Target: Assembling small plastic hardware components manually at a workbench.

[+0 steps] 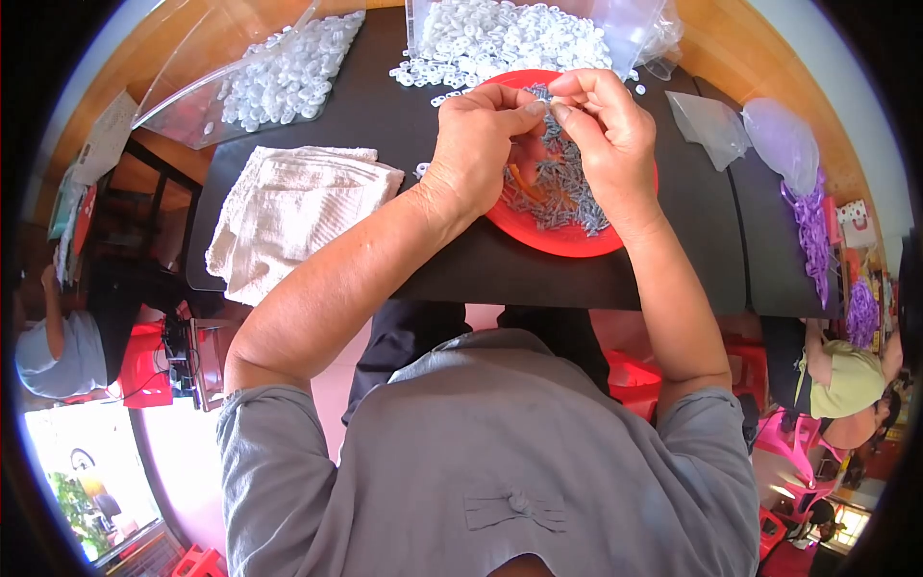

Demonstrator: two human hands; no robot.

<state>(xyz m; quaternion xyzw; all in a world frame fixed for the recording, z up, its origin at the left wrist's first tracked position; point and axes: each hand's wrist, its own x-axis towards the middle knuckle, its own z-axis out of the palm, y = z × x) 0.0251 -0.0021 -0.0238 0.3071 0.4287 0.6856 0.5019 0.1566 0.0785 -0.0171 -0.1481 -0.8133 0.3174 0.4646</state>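
Note:
My left hand point(476, 144) and my right hand point(615, 139) meet over the far part of a round red dish point(567, 246). The thumb and forefinger of each are closed in a pinch, and the fingertips almost touch. A tiny whitish piece point(545, 99) shows at the left fingertips. Whatever the right fingers grip is too small and covered to make out. Many small grey, pin-like pieces point(572, 197) lie loose in the dish, partly hidden by my hands. Just beyond it, a heap of small white plastic pieces with holes point(510, 43) spills from a clear bag.
A second clear bag of white pieces point(288, 77) lies at the far left. Nearer sits a folded cream towel point(298, 212) on the dark table point(461, 279). On the right are a clear plastic bag point(707, 125) and purple strands point(812, 231). Other people sit at both sides.

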